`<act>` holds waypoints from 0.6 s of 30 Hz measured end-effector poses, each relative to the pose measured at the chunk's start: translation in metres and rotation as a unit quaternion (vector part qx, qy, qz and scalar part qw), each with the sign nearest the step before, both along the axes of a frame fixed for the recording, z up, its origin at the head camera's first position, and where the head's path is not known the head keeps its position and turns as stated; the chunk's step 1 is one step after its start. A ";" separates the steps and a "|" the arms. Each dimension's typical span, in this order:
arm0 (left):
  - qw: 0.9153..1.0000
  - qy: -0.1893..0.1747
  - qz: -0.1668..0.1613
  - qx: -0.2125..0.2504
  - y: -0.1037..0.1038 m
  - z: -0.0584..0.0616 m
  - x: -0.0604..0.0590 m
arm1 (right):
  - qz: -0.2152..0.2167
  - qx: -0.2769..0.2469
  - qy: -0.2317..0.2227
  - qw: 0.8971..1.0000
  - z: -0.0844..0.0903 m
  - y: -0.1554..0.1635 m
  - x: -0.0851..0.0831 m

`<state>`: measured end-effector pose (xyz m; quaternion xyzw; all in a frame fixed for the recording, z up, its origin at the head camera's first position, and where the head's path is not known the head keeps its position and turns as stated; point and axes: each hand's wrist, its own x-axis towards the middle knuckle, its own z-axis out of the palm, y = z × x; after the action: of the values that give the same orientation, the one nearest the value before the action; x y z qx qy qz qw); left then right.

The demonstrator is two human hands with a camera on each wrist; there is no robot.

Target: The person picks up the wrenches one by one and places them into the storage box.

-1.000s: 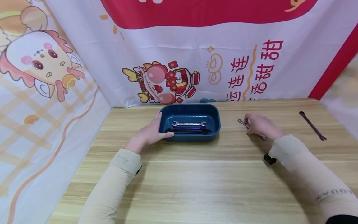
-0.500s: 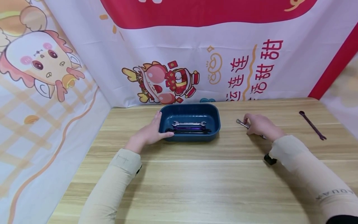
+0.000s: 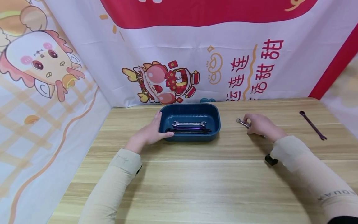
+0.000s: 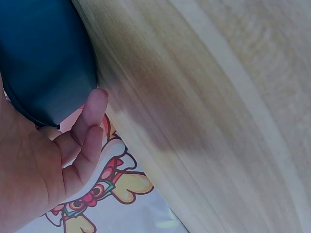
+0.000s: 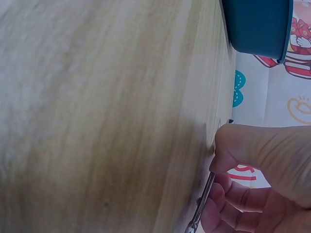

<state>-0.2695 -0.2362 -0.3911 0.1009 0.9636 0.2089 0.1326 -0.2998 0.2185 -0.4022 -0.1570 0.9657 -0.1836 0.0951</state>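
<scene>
A dark blue tray (image 3: 212, 112) sits at the back middle of the wooden table (image 3: 195, 180); several wrenches (image 3: 189, 123) lie inside it, silver, purple and black. My left hand (image 3: 149, 133) rests against the tray's left end, thumb along its front corner, fingers straight; the left wrist view shows those fingers (image 4: 90, 131) against the tray (image 4: 43, 58). To the right of the tray my right hand (image 3: 258, 124) curls over a silver wrench (image 3: 242, 122), whose head sticks out to the left. In the right wrist view the fingers (image 5: 228, 199) pinch the wrench's shaft (image 5: 204, 201) just above the table.
A dark purple wrench (image 3: 312, 125) lies alone near the table's right edge. Printed cloth banners (image 3: 195, 56) wall in the back and both sides. The table's front half holds only my sleeved forearms (image 3: 112, 183).
The silver wrench's head has shifted slightly left and up under my right hand. The left hand and tray have not moved.
</scene>
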 end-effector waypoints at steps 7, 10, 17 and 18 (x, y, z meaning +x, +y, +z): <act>1.000 0.000 -0.001 -0.003 0.000 0.001 -0.001 | -0.003 -0.010 0.007 1.000 -0.003 0.001 0.000; 1.000 0.001 -0.001 -0.003 0.000 0.001 -0.001 | -0.007 -0.012 0.010 1.000 -0.005 0.001 0.000; 1.000 0.002 -0.002 -0.009 0.000 -0.001 -0.003 | -0.002 -0.010 0.016 1.000 -0.003 0.001 0.000; 1.000 0.001 -0.001 -0.007 0.000 0.000 -0.002 | 0.000 -0.010 0.018 1.000 -0.003 0.002 0.000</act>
<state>-0.2718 -0.2365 -0.3915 0.1016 0.9651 0.2018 0.1324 -0.3001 0.2201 -0.4053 -0.1611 0.9654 -0.1901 0.0764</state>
